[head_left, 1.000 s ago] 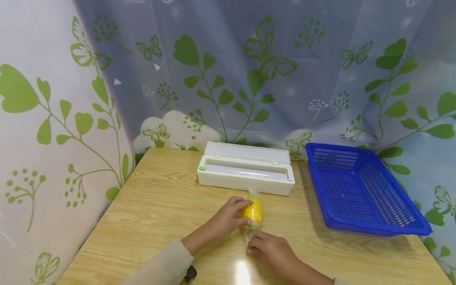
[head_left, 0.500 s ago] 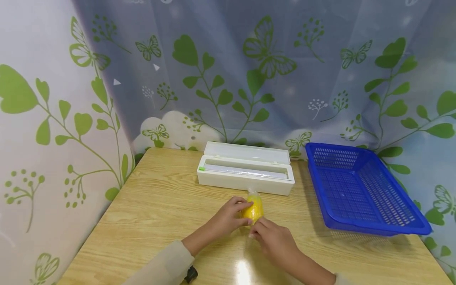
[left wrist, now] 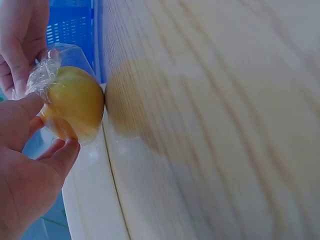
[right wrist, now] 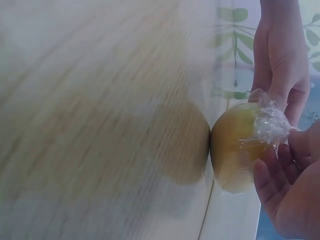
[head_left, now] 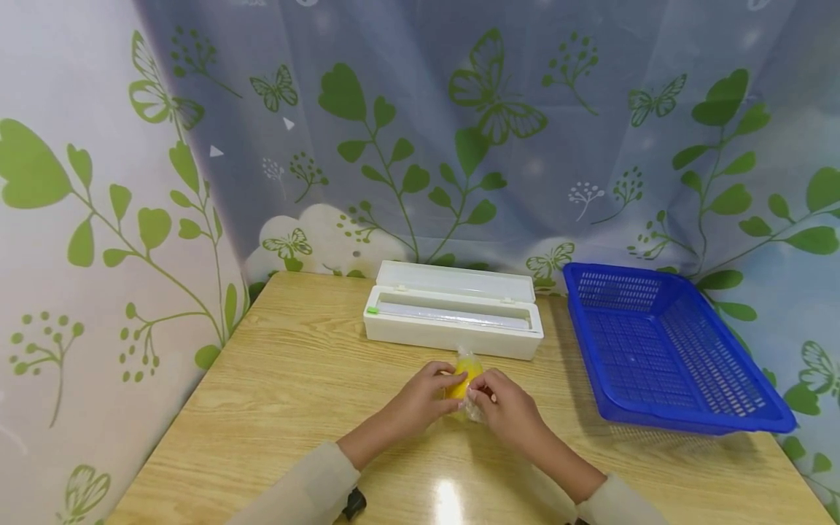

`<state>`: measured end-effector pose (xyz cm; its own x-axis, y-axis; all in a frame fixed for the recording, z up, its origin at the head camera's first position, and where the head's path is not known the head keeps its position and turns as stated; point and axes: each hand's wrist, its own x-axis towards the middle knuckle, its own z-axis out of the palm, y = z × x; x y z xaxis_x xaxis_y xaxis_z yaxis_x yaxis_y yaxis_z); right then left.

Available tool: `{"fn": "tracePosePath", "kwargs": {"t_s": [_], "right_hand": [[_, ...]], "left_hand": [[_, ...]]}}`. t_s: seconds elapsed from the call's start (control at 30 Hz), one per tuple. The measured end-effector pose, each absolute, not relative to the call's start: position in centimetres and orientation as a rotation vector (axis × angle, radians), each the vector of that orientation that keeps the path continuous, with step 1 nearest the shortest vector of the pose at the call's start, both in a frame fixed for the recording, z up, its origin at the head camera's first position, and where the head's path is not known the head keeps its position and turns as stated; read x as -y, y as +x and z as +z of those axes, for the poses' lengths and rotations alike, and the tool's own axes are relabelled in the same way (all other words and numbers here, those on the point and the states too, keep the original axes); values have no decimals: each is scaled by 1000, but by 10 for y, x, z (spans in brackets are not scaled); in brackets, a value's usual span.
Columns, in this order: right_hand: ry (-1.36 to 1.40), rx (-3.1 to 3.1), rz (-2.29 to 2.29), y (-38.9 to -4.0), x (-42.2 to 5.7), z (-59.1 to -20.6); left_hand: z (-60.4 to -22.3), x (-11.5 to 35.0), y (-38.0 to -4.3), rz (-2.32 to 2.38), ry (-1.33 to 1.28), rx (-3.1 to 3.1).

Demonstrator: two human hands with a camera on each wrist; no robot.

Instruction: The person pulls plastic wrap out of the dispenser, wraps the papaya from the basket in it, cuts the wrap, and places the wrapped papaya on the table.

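A smooth yellow fruit [head_left: 467, 364] rests on the wooden table, wrapped in clear cling film [right wrist: 272, 122]. My left hand [head_left: 423, 397] holds it from the left, thumb and fingertips against its side. On the right, my right hand [head_left: 512, 412] pinches the gathered near end of the film and has it folded up over the fruit. In the left wrist view, the fruit [left wrist: 80, 100] touches the tabletop, with crinkled film bunched by both hands. A short tuft of film sticks out at the fruit's far end.
Just behind the fruit stands a white cling film box [head_left: 449, 337], lid raised, with a roll inside and a green slider at its left end. A blue plastic basket [head_left: 695, 421] sits at the right of the table [head_left: 295, 379]. Printed curtains stand behind and at the sides.
My right hand has moved up and away from me, bringing the near tail of film from the table up onto the fruit. My left hand stays in place on the fruit.
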<state>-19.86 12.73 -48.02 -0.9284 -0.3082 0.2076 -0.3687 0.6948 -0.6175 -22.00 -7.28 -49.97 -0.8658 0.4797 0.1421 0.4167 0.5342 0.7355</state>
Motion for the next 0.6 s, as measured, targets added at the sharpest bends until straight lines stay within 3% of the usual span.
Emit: {"fn": "tracePosePath", "kwargs": {"t_s": [0.6], "right_hand": [[502, 2767, 1377, -218, -131, -488]], "left_hand": [[-500, 74, -222, 1282, 740, -2606]]}}
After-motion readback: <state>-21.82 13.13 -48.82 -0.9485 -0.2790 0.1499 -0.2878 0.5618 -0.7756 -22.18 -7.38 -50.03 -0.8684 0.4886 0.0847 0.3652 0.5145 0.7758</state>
